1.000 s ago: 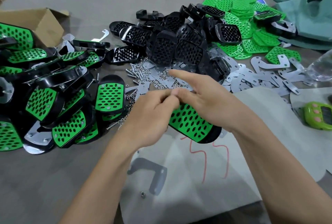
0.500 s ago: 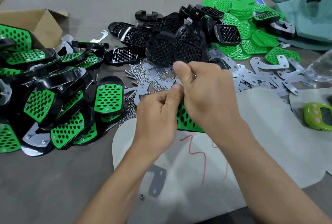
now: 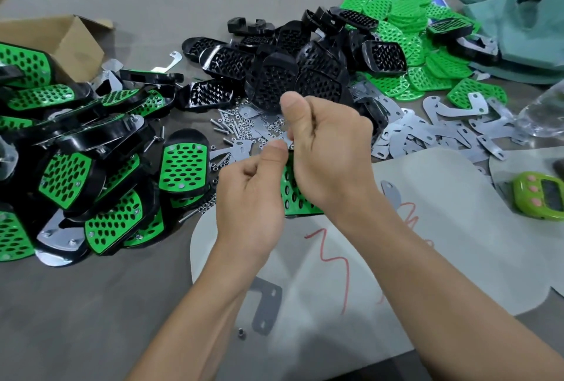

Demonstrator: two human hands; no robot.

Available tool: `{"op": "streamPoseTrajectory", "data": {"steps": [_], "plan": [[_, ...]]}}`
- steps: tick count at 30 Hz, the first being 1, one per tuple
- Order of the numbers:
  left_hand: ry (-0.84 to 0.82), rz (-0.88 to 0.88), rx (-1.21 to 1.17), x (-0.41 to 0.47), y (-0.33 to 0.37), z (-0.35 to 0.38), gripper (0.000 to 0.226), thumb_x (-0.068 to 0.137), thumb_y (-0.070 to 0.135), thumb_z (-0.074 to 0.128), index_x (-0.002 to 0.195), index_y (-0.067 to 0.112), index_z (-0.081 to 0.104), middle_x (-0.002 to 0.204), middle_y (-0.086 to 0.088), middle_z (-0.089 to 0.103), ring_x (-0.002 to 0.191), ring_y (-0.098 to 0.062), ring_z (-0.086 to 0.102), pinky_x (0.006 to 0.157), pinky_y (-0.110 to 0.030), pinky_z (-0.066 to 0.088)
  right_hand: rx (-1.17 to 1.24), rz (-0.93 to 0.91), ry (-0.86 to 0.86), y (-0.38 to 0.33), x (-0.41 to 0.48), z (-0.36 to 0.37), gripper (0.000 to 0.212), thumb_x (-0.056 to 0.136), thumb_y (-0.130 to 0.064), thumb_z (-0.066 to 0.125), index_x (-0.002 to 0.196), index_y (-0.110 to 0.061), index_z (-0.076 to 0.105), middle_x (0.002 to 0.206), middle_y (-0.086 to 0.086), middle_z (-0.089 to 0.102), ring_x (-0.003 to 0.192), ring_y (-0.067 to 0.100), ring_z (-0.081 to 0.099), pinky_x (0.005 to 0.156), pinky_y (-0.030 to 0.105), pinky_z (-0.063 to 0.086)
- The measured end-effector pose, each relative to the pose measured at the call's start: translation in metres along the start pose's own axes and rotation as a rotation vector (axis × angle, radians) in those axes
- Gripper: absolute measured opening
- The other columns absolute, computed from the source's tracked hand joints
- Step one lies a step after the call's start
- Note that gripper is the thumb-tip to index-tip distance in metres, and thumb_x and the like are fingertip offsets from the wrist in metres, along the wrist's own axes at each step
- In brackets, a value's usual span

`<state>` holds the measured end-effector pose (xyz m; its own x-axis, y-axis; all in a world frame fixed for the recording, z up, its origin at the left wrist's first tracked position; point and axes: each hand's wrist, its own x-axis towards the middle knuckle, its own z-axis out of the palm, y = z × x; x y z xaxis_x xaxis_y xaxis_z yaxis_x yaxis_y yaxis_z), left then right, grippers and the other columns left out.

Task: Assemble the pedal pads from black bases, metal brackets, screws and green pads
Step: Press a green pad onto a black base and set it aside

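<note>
Head view: from my remote seat I watched two bare hands working over a grey table (image 3: 91, 319).
Left hand (image 3: 250, 197): fingers were curled, with the thumb pressed on the top edge of a half-hidden pedal pad (image 3: 294, 197).
Right hand (image 3: 329, 148): it was curled over the same pad's upper end, thumb raised. I could not tell what its fingertips pinched.
Pedal pad: it was held between the two hands, green face towards me, just above a pale sheet (image 3: 442, 243) scrawled in red.
Finished pads (image 3: 91, 173): these lay heaped to the left of the left hand, green on black.
Black bases (image 3: 274, 75): they were piled just beyond both hands.
Green pads (image 3: 406, 45): these were spread beyond and to the right of the right hand.
Metal brackets (image 3: 442, 133): they lay strewn right of the right hand, along the sheet's far edge.
Screws (image 3: 241, 124): these were scattered with small nuts just beyond the left hand.
Loose bracket (image 3: 265, 310): it lay flat on the sheet between the forearms, a single nut (image 3: 241, 333) just beside it.
Green timer (image 3: 540, 197): it sat well to the right of the right hand.
Cardboard box (image 3: 61, 41): it stood open far to the left, beyond the finished pads.
</note>
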<state>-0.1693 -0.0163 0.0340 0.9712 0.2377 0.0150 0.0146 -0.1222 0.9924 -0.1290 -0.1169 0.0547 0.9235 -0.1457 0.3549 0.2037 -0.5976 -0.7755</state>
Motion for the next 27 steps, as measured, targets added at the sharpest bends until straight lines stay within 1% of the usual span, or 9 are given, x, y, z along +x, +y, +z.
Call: {"op": "streamPoseTrajectory", "data": {"steps": [3, 5, 6, 12, 14, 17, 20, 23, 27], "plan": [[0.131, -0.102, -0.13, -0.004, -0.001, 0.006, 0.05, 0.079, 0.065, 0.058, 0.041, 0.034, 0.046, 0.045, 0.016, 0.027, 0.047, -0.007, 0.024, 0.057, -0.027, 0.025, -0.179, 0.09, 0.138, -0.003, 0.002, 0.0, 0.061, 0.098, -0.066, 0.028, 0.055, -0.023, 0.033, 0.048, -0.006, 0.036, 0.056, 0.024, 0.039, 0.06, 0.035, 0.022], [0.206, -0.153, -0.224, -0.01, 0.0, 0.011, 0.043, 0.076, 0.067, 0.061, 0.042, 0.042, 0.051, 0.048, 0.017, 0.03, 0.053, -0.011, 0.027, 0.057, -0.038, 0.026, -0.261, 0.205, 0.161, -0.003, 0.003, -0.001, 0.067, 0.095, -0.073, 0.021, 0.053, -0.022, 0.034, 0.048, -0.006, 0.039, 0.059, 0.029, 0.044, 0.06, 0.036, 0.024], [0.223, -0.136, -0.239, -0.012, 0.0, 0.013, 0.046, 0.077, 0.066, 0.06, 0.042, 0.039, 0.048, 0.049, 0.016, 0.027, 0.053, -0.012, 0.026, 0.056, -0.037, 0.024, -0.256, 0.248, 0.165, -0.003, 0.001, -0.001, 0.07, 0.094, -0.075, 0.02, 0.053, -0.021, 0.036, 0.048, -0.005, 0.041, 0.059, 0.029, 0.045, 0.06, 0.037, 0.026], [0.258, 0.046, -0.269, -0.017, 0.011, 0.014, 0.052, 0.091, 0.052, 0.055, 0.045, 0.037, 0.038, 0.046, 0.019, 0.024, 0.044, -0.002, 0.022, 0.043, -0.019, 0.02, 0.045, 0.369, 0.145, -0.002, -0.019, 0.003, 0.072, 0.093, -0.075, 0.025, 0.054, -0.018, 0.043, 0.05, -0.009, 0.052, 0.057, 0.012, 0.05, 0.058, 0.033, 0.037], [0.261, 0.031, -0.287, -0.018, 0.013, 0.015, 0.048, 0.088, 0.056, 0.056, 0.044, 0.04, 0.044, 0.047, 0.019, 0.026, 0.046, -0.001, 0.024, 0.044, -0.023, 0.022, 0.17, 0.411, 0.166, 0.001, -0.019, 0.002, 0.073, 0.096, -0.071, 0.035, 0.048, -0.017, 0.034, 0.04, -0.008, 0.036, 0.045, 0.012, 0.035, 0.047, 0.023, 0.029], [0.227, 0.033, -0.293, -0.023, 0.014, 0.013, 0.047, 0.088, 0.055, 0.055, 0.044, 0.039, 0.047, 0.045, 0.018, 0.025, 0.042, -0.001, 0.022, 0.042, -0.019, 0.018, 0.28, 0.464, 0.125, 0.005, -0.017, 0.001, 0.074, 0.096, -0.066, 0.046, 0.043, -0.017, 0.032, 0.039, -0.007, 0.022, 0.041, 0.011, 0.024, 0.043, 0.024, 0.024], [0.16, 0.141, -0.253, -0.027, 0.013, 0.012, 0.055, 0.1, 0.036, 0.051, 0.051, 0.033, 0.027, 0.047, 0.02, 0.02, 0.041, -0.001, 0.017, 0.041, -0.013, 0.017, 0.308, 0.519, 0.034, 0.011, -0.015, 0.004, 0.071, 0.09, -0.067, 0.048, 0.042, -0.015, 0.036, 0.039, -0.008, 0.024, 0.042, 0.011, 0.024, 0.052, 0.031, 0.027], [0.127, 0.159, -0.144, -0.027, 0.008, 0.011, 0.056, 0.105, 0.028, 0.046, 0.053, 0.032, 0.027, 0.046, 0.019, 0.022, 0.042, -0.001, 0.019, 0.041, -0.013, 0.018, 0.279, 0.543, 0.019, 0.017, -0.014, 0.004, 0.066, 0.087, -0.062, 0.048, 0.044, -0.014, 0.039, 0.038, -0.007, 0.027, 0.044, 0.014, 0.027, 0.053, 0.032, 0.027], [0.147, 0.088, 0.173, -0.023, 0.005, 0.007, 0.049, 0.097, 0.04, 0.041, 0.05, 0.03, 0.032, 0.045, 0.008, 0.027, 0.049, -0.011, 0.022, 0.048, -0.034, 0.029, 0.152, 0.479, 0.088, 0.022, -0.017, 0.004, 0.063, 0.097, -0.053, 0.048, 0.045, -0.018, 0.039, 0.037, -0.006, 0.029, 0.041, 0.013, 0.031, 0.045, 0.028, 0.025]]}}
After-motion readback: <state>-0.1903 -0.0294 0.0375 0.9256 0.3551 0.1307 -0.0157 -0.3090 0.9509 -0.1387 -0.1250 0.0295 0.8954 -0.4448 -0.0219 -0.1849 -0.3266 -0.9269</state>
